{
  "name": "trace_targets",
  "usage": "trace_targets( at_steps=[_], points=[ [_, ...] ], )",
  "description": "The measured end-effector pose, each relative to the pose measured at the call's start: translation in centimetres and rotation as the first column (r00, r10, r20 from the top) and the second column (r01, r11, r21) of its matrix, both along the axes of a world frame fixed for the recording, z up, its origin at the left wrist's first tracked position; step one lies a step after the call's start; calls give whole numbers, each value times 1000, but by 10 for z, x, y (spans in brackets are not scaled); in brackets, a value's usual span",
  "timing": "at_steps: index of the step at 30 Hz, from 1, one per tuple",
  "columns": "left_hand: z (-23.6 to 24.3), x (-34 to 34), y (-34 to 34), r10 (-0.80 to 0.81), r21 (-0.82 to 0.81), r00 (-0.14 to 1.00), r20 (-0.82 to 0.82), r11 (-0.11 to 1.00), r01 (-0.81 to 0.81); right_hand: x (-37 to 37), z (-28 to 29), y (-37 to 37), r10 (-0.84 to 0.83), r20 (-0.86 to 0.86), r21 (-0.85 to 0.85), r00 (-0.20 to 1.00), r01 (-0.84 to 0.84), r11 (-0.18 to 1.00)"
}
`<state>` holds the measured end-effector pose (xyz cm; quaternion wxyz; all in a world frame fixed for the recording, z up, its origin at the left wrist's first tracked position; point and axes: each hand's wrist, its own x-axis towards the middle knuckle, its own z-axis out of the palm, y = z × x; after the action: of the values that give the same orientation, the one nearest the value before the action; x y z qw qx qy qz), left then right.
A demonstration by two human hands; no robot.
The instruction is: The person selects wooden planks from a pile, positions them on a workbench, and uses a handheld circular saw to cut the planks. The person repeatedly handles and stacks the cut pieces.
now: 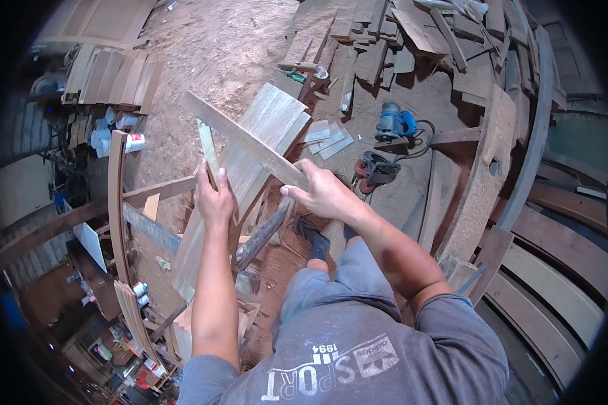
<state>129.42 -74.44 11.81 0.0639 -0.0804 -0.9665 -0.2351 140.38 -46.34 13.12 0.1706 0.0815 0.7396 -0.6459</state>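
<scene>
Head: white tubs (115, 138) far left.

Long flat weathered wooden slat (246, 140), held slantwise from upper left to lower right, thin narrow pale wooden strip (209, 150), held near upright just beside it, both above a wide grey plank (267, 131)

Long slat (246, 140) held across a wide board (263, 145), right hand (324, 194) at its near end. Thin strip (209, 152) upright in left hand (215, 199), left of slat. Two power tools (393, 123) on floor to the right, beyond the hands.
</scene>
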Motion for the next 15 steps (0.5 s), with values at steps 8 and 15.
trace_targets(
  at_steps=[8, 15],
  points=[
    [4, 11, 6, 74, 142, 984, 162, 985, -97, 63, -257, 8, -460, 502, -247, 732, 632, 735],
    [-1, 4, -4, 37, 240, 981, 190, 967, -83, 90, -498, 19, -245, 511, 424, 824, 6, 905]
  ],
)
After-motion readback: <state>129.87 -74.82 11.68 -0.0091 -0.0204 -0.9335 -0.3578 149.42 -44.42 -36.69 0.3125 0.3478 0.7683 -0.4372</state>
